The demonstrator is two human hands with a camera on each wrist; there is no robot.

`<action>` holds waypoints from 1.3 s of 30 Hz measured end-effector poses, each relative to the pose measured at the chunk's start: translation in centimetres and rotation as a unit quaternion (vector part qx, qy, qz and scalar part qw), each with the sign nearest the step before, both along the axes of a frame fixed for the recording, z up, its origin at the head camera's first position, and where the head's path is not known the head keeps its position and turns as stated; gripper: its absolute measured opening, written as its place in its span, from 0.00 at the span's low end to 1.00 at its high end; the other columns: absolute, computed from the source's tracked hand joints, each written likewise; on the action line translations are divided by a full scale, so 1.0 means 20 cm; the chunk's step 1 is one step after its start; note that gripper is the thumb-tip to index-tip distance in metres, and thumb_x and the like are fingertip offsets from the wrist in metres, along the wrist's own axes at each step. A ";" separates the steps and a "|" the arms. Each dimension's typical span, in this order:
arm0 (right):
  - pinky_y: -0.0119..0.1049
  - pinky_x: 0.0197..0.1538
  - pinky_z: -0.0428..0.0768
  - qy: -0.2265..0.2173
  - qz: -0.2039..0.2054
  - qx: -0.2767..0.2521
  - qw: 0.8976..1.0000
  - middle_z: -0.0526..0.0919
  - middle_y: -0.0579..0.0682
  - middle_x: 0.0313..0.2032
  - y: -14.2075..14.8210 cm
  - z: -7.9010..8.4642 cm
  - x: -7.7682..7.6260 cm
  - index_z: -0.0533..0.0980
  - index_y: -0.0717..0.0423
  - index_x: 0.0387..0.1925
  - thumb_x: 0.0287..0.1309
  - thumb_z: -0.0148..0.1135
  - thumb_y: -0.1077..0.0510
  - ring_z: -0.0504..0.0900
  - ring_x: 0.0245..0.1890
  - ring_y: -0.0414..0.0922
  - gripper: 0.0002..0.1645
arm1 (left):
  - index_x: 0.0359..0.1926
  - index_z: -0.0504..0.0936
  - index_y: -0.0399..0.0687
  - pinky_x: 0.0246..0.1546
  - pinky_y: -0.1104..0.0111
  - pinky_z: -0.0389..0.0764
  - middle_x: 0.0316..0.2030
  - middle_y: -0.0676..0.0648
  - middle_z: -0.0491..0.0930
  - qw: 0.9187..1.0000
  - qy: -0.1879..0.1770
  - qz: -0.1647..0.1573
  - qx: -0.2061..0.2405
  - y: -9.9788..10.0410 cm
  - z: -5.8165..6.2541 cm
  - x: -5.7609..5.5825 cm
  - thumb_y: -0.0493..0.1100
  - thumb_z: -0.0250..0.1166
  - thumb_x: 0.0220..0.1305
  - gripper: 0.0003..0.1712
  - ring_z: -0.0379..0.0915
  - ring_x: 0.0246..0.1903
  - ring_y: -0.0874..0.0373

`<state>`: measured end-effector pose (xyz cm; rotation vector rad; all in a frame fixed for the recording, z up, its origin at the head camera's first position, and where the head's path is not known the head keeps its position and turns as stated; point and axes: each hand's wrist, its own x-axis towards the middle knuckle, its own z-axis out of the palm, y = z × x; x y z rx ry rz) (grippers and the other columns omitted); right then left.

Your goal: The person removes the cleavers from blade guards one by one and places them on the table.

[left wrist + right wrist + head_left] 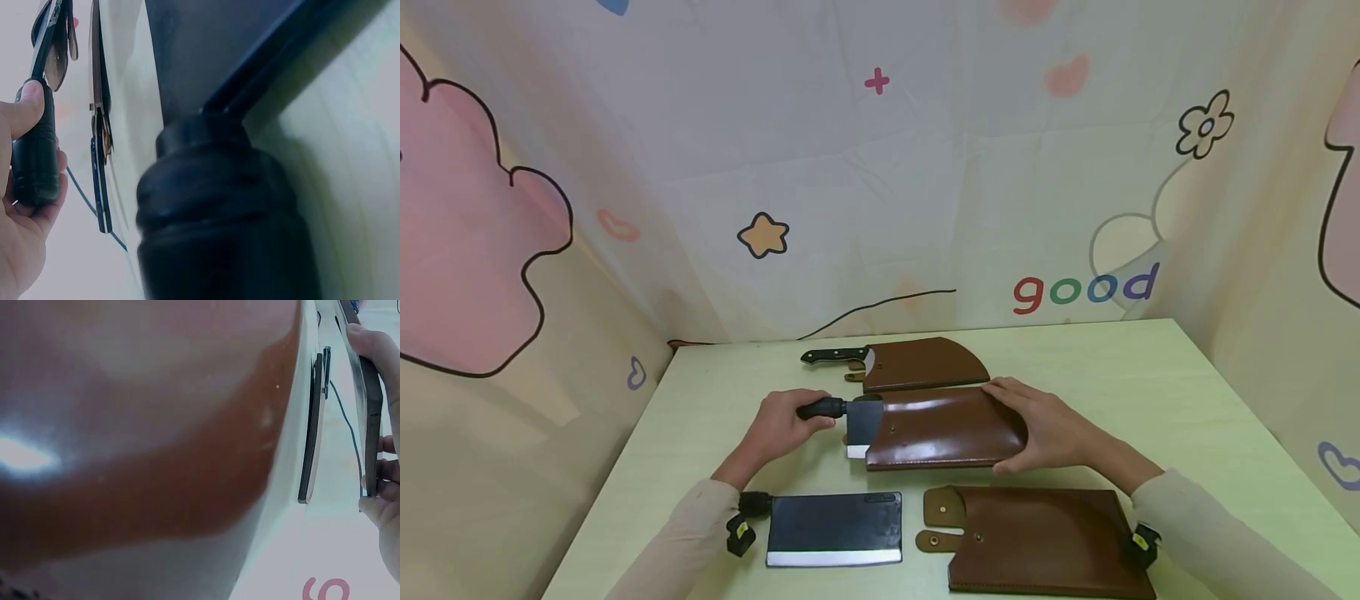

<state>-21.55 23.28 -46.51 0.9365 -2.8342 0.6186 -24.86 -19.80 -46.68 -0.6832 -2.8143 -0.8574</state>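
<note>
My left hand [781, 427] grips the black handle [822, 407] of a cleaver, thumb along it in the left wrist view. Most of the cleaver's blade [865, 423] is hidden inside a glossy brown leather sheath [943, 429]; only the part by the handle shows. At the sheath's right end, my right hand [1052, 427] holds it with thumb and fingers spread across opposite edges. Sheath and cleaver appear raised above the table in both wrist views. Below my left hand lies a second cleaver [835, 525], bare, its dark blade edged in bright metal.
A larger brown sheath [1037, 542] with snap straps lies at the front right, under my right forearm. Behind my hands rests a black-handled knife [835, 355] in a brown sheath [925, 364]. Patterned cloth walls [880, 183] enclose the pale table [1120, 358].
</note>
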 end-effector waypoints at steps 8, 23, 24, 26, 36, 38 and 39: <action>0.57 0.57 0.80 0.001 0.002 -0.004 1.000 0.69 0.60 0.71 0.03 0.00 0.00 0.65 0.58 0.74 0.32 0.84 0.31 0.75 0.65 0.60 0.70 | 0.55 0.88 0.48 0.45 0.58 0.78 0.49 0.48 0.88 1.000 0.005 0.004 -0.003 -0.03 0.00 0.00 0.50 0.76 0.60 0.23 0.83 0.44 0.54; 0.56 0.57 0.80 0.005 -0.001 -0.006 1.000 0.69 0.59 0.70 0.08 0.01 0.00 0.66 0.56 0.74 0.33 0.84 0.31 0.75 0.65 0.59 0.69 | 0.58 0.86 0.44 0.47 0.54 0.79 0.51 0.45 0.87 1.000 -0.011 0.013 0.001 -0.07 0.01 0.01 0.49 0.76 0.60 0.26 0.84 0.48 0.49; 0.56 0.57 0.80 0.007 -0.001 -0.006 1.000 0.69 0.59 0.70 0.08 0.01 0.01 0.66 0.57 0.74 0.33 0.84 0.31 0.75 0.64 0.59 0.69 | 0.58 0.86 0.44 0.47 0.54 0.79 0.51 0.45 0.87 1.000 -0.012 0.013 0.002 -0.08 0.01 0.01 0.49 0.76 0.61 0.26 0.84 0.48 0.49; 0.56 0.57 0.80 0.010 0.001 -0.006 1.000 0.69 0.59 0.70 0.09 0.01 0.01 0.66 0.57 0.74 0.33 0.84 0.31 0.75 0.64 0.59 0.69 | 0.58 0.86 0.43 0.48 0.54 0.80 0.52 0.45 0.87 1.000 -0.015 0.012 0.004 -0.08 0.01 0.02 0.49 0.76 0.61 0.26 0.84 0.49 0.49; 0.56 0.57 0.80 0.006 0.001 -0.005 1.000 0.69 0.59 0.70 0.12 0.01 0.01 0.66 0.57 0.73 0.33 0.84 0.31 0.75 0.64 0.59 0.69 | 0.56 0.87 0.46 0.46 0.57 0.78 0.50 0.46 0.87 1.000 -0.020 0.015 0.000 -0.13 0.02 0.02 0.48 0.75 0.61 0.23 0.83 0.46 0.52; 0.57 0.57 0.79 0.004 0.000 -0.006 1.000 0.69 0.60 0.70 0.13 0.01 0.01 0.66 0.57 0.73 0.33 0.84 0.31 0.75 0.64 0.59 0.69 | 0.56 0.87 0.46 0.45 0.57 0.78 0.51 0.46 0.87 1.000 -0.020 0.015 -0.001 -0.14 0.03 0.02 0.49 0.75 0.61 0.24 0.83 0.45 0.52; 0.57 0.57 0.80 0.003 0.000 -0.007 1.000 0.69 0.59 0.70 0.14 0.01 0.01 0.66 0.57 0.73 0.33 0.84 0.32 0.75 0.64 0.59 0.68 | 0.56 0.87 0.45 0.45 0.57 0.78 0.51 0.46 0.87 1.000 -0.020 0.015 0.000 -0.15 0.03 0.02 0.49 0.75 0.61 0.24 0.83 0.46 0.52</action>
